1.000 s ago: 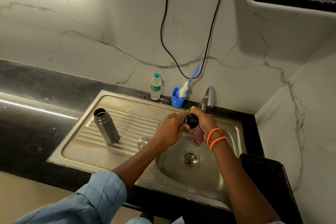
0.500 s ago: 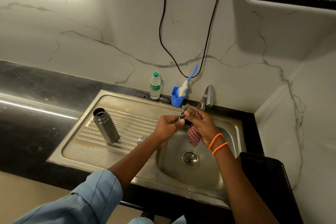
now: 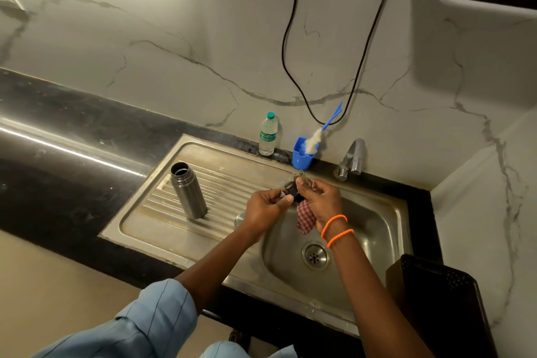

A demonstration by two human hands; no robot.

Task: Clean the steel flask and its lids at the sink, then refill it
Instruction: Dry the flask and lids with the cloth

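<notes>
Both hands are positioned above the basin of the steel sink (image 3: 386,212), just in front of the tap (image 3: 353,158). The left hand (image 3: 266,206) holds a small black lid (image 3: 292,192); its grip is curled, with thumb and fingers pinching the lid's left side. The right hand (image 3: 322,200) meets the lid from the right, its grip closed on a red-checked cloth (image 3: 303,218) that is pressed against the lid. The loose end of the cloth hangs below the hands, above the drain (image 3: 315,256). Two orange bands (image 3: 337,227) circle the right wrist.

The steel flask (image 3: 187,190) stands upright and uncapped on the ribbed drainboard (image 3: 223,183), well left of the hands. A second, round steel lid (image 3: 239,219) lies at the drainboard's edge, partly hidden behind the left wrist.

At the rear of the dark surface (image 3: 58,136), against the marble wall, stand a clear plastic bottle (image 3: 268,134) with a green cap and, just to its right, a blue cup (image 3: 302,154) holding a bottle brush (image 3: 322,131). A black cable (image 3: 290,52) hangs down the wall. A dark perforated bin (image 3: 441,299) sits to the right of the sink.
</notes>
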